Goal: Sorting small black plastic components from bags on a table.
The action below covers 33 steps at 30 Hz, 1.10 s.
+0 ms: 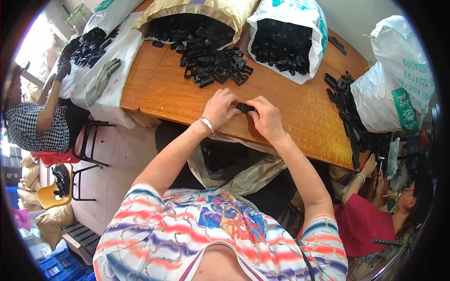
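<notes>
Over the near edge of a wooden table (187, 103), a small black plastic part (244, 108) is held between both hands. My left hand (220, 110) pinches its left end, a silver bracelet at the wrist. The right end sits in the fingers of my right hand (267, 119). What exact kind of part it is cannot be made out. Beyond my hands, a heap of similar black plastic parts (213, 65) spills from a tan woven sack (187, 10). Below the table edge an open sack (253, 180) hangs over my lap, with dark contents.
A white sack (290, 77) of black parts stands at the back right. Long black pieces (349, 117) lie along the right edge beside another white sack (382, 103). Co-workers sit at left and right; a grey glove (103, 79) lies on the left table.
</notes>
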Each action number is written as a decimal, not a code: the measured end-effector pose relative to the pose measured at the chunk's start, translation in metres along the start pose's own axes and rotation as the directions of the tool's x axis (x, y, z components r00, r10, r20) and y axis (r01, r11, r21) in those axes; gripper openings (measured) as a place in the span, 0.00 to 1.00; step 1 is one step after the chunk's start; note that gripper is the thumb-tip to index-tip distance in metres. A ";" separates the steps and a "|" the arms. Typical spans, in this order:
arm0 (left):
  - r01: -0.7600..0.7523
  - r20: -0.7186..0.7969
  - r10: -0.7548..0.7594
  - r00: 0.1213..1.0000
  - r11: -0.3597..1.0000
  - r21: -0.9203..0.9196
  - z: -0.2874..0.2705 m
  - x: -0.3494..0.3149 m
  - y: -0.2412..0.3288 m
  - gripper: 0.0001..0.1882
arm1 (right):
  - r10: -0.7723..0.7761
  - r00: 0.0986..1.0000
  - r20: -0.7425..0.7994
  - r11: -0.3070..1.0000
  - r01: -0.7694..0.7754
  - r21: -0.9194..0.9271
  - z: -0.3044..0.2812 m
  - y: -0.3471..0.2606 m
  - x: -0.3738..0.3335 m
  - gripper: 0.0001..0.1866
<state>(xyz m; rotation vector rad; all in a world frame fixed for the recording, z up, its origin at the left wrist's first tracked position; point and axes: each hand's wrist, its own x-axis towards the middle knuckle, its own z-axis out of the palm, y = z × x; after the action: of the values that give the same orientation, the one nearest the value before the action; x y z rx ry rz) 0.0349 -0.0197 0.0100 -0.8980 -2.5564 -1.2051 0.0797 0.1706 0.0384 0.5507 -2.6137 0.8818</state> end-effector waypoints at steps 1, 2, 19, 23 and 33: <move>0.005 0.004 -0.005 1.000 1.000 0.002 0.000 0.000 0.000 0.12 | -0.004 1.000 0.016 1.000 0.005 -0.021 0.000 -0.002 0.000 0.14; 0.008 0.004 -0.008 1.000 1.000 0.000 0.000 -0.001 -0.001 0.12 | -0.004 1.000 0.019 1.000 0.005 -0.021 0.000 -0.003 0.000 0.14; 0.089 0.229 -0.048 0.972 0.981 -0.175 -0.018 0.026 -0.014 0.14 | -0.050 0.999 0.012 0.995 0.050 -0.090 0.004 -0.038 -0.055 0.14; 0.004 -0.091 0.017 0.996 0.973 0.233 0.010 0.047 -0.008 0.17 | -0.060 0.992 0.112 0.998 0.061 -0.007 0.016 -0.051 -0.092 0.15; 0.060 -0.201 0.010 0.979 0.938 0.342 0.034 0.069 -0.014 0.14 | 0.129 0.969 -0.210 0.991 -0.136 -0.018 -0.029 0.063 0.002 0.05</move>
<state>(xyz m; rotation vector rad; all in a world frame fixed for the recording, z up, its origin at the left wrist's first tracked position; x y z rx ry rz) -0.0257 0.0292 0.0062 -0.6314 -2.5081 -0.7656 0.0547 0.2348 0.0293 0.2614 -2.4899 0.8840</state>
